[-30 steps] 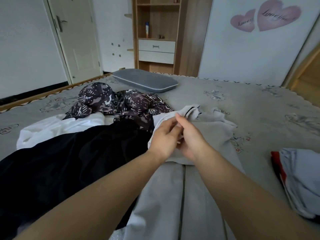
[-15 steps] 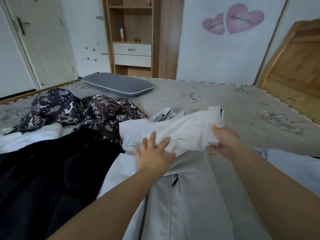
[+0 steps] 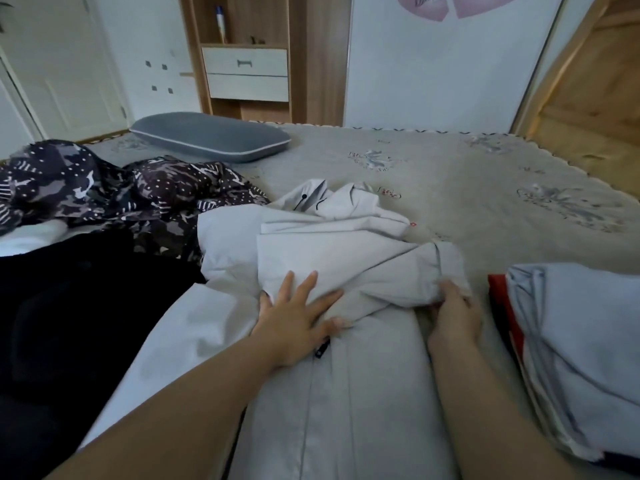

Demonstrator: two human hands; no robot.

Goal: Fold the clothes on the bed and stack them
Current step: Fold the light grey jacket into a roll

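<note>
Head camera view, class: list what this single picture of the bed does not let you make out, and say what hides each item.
- Right hand fingertips: tucked under the folded sleeve of the light grey zip-up jacket.
- Black garment: cut off by the left edge; its type is unclear.
- Folded pale blue and red clothes pile: cut off by the right edge.
- Pink heart wall stickers: cropped by the top edge, lettering unreadable.

Right hand: fingertips tucked under the folded sleeve cuff of the pale grey zip-front jacket; grip not resolvable. Jacket hem cut off by bottom edge. Black fabric garment runs off left and bottom edges, shape indeterminate. Folded light blue and red cloth stack cut by right edge. Pink heart wall stickers cropped at top, lettering unreadable.
</note>
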